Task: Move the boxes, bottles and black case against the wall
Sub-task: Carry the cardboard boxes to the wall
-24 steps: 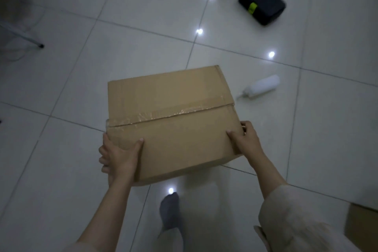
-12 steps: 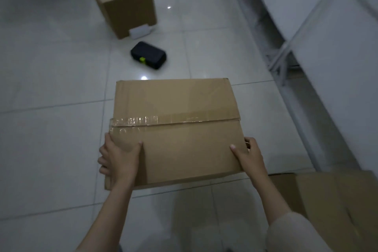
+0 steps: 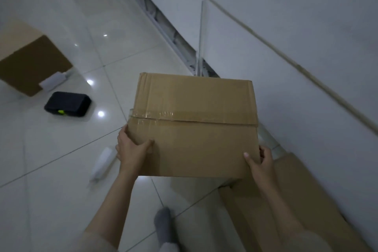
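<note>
- I've got both hands, left (image 3: 131, 149) and right (image 3: 260, 161), gripping the taped box (image 3: 192, 127), held up close to the wall (image 3: 296, 26).
- One box (image 3: 290, 200) lies at the wall below it.
- Away from the wall: another box (image 3: 30, 65), black case (image 3: 67, 104), two bottles (image 3: 101, 162) (image 3: 53, 82).

taped cardboard box (image 3: 192, 127) held up beside the wall (image 3: 296, 47); black case (image 3: 67, 104), second box (image 3: 30, 63), white bottle (image 3: 102, 162) further out

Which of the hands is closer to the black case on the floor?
Left. The left hand grips the box's left edge, on the black case's side; the right hand grips the opposite edge, farther away.
</note>
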A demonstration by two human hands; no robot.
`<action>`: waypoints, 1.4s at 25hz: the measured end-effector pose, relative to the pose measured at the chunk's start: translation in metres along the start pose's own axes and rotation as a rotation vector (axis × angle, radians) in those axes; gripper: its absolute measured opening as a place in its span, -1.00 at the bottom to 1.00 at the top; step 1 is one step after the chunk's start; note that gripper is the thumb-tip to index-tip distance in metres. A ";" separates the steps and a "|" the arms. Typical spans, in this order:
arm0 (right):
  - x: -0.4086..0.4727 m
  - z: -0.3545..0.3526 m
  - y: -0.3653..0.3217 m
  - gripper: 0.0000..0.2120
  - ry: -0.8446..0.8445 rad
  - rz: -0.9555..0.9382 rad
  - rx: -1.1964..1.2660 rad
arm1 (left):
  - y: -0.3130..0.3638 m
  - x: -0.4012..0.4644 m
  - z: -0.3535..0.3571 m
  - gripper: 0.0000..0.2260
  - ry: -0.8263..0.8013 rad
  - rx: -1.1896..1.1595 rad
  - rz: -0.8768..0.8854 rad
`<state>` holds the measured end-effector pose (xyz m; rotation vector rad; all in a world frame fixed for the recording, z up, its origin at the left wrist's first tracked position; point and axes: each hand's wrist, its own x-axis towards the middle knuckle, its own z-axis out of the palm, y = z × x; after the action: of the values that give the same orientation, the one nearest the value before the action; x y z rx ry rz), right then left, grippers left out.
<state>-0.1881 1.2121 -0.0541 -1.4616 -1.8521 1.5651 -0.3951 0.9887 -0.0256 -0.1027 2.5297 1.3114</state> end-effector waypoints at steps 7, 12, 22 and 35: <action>0.095 0.029 0.058 -0.55 0.162 0.233 0.001 | -0.004 0.117 0.119 -0.24 -0.293 0.098 -0.016; 0.131 0.061 0.095 -0.57 0.128 0.400 -0.126 | -0.038 0.172 0.160 -0.25 -0.416 0.123 -0.106; 0.147 0.114 0.018 -0.52 -0.127 0.522 -0.176 | -0.029 0.184 0.149 -0.53 -0.652 0.183 -0.265; 0.119 0.167 -0.254 -0.67 -0.695 -0.148 -0.364 | 0.139 0.140 -0.069 -0.69 -0.264 -0.089 -0.110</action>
<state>-0.4903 1.2485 0.0630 -0.9103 -2.6757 1.8839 -0.5710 1.0241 0.0815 -0.0797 2.2149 1.3005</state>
